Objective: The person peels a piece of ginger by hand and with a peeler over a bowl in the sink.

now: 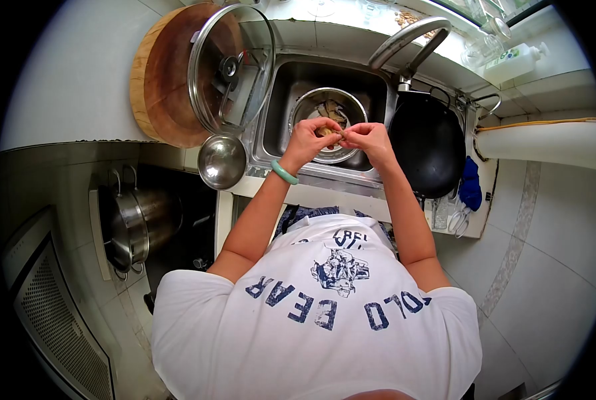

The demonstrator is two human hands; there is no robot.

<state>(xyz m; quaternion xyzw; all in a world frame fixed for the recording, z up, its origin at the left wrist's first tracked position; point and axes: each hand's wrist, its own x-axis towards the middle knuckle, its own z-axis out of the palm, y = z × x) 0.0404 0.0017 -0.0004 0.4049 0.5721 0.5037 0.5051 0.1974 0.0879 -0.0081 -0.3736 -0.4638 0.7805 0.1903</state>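
Note:
My left hand [306, 141], with a green bangle [285, 173] on its wrist, meets my right hand [370, 141] over a steel basin [296, 120] in the sink. Both hands are closed, thumbs and fingertips pinched together on a small brownish food piece [340, 136]. Its kind is too small to make out. More brown, leafy-looking pieces [331, 111] lie in the basin beneath my fingers. My hands hide the near part of the basin's inside.
The sink [269, 133] has a curved faucet [410, 30] behind it. A black wok [426, 143] stands to its right. At left are a round wooden board [161, 80], a glass lid [201, 100], a steel bowl [222, 162] and a steel pot [138, 223]. A white bottle [511, 65] stands on the sill.

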